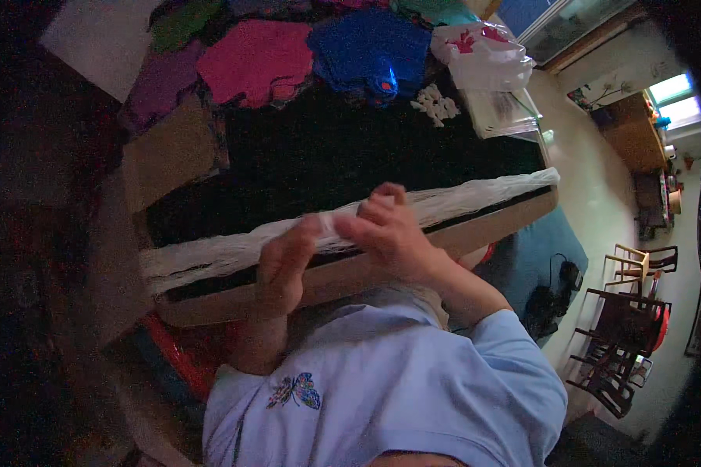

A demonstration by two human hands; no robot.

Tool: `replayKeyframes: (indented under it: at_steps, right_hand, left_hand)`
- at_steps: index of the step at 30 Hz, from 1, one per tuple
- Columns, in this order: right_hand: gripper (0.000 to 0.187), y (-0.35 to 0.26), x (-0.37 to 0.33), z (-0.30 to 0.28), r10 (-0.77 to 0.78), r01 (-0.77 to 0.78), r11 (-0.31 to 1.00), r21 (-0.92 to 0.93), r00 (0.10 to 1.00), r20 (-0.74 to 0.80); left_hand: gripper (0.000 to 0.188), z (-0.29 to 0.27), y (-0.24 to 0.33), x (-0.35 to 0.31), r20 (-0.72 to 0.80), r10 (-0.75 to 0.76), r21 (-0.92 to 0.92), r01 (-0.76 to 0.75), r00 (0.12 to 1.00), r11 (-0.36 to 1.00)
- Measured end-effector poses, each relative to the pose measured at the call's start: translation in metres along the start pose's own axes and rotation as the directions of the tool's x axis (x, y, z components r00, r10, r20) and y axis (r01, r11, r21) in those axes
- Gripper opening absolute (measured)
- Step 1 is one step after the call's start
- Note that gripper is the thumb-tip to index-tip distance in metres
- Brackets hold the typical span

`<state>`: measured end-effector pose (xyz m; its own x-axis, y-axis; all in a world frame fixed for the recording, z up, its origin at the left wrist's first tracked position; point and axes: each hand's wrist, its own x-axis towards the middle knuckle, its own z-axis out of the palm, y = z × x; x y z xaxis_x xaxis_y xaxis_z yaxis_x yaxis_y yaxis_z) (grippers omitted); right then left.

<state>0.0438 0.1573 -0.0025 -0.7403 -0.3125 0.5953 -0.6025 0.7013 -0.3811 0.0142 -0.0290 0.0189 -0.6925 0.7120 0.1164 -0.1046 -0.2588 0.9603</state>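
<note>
My left hand point(282, 263) and my right hand point(389, 236) meet above the near edge of a dark-topped table. Their fingers are closed in a pinch on a small white piece point(326, 225), which is blurred and mostly covered by the fingertips. Under both hands, a long bundle of thin white strands point(475, 191) stretches along the table's near side from left to right. Whether the white piece is joined to these strands, I cannot tell.
Stacks of pink point(255, 61), blue point(372, 50) and purple cloth pieces point(160, 87) lie along the far side. Several small white pieces point(436, 105) form a pile beside a white plastic bag point(487, 61). Dark wooden chairs point(625, 321) stand off to the right.
</note>
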Motion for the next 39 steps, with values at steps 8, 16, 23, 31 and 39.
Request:
replayKeyframes:
  at_steps: [8,16,23,31,39]
  right_hand:
    - [0.020,-0.009,0.014,-0.020,0.046,-0.046,0.997,0.060,0.999,-0.004]
    - [0.020,-0.009,0.012,-0.028,0.036,-0.032,0.996,0.079,0.998,-0.053]
    - [0.018,-0.007,0.010,-0.027,0.039,-0.038,0.999,0.029,0.998,-0.044]
    - [0.012,-0.010,0.014,-0.032,0.055,-0.056,0.996,0.065,0.998,0.011]
    - [0.013,-0.002,0.001,-0.016,0.029,-0.033,0.997,0.063,0.998,0.055]
  left_hand:
    - [0.020,-0.001,0.006,-0.009,0.214,-0.144,-0.230,0.193,0.966,0.954]
    - [0.026,-0.013,-0.010,-0.007,0.362,0.149,-0.289,-0.042,0.920,0.956]
    - [0.029,-0.015,0.008,0.001,0.496,0.037,0.072,-0.084,0.868,0.994]
    - [0.020,-0.018,-0.014,-0.011,0.161,0.122,0.298,-0.166,0.979,0.940]
    - [0.026,-0.021,-0.001,0.000,0.354,-0.031,0.299,-0.082,0.935,0.951]
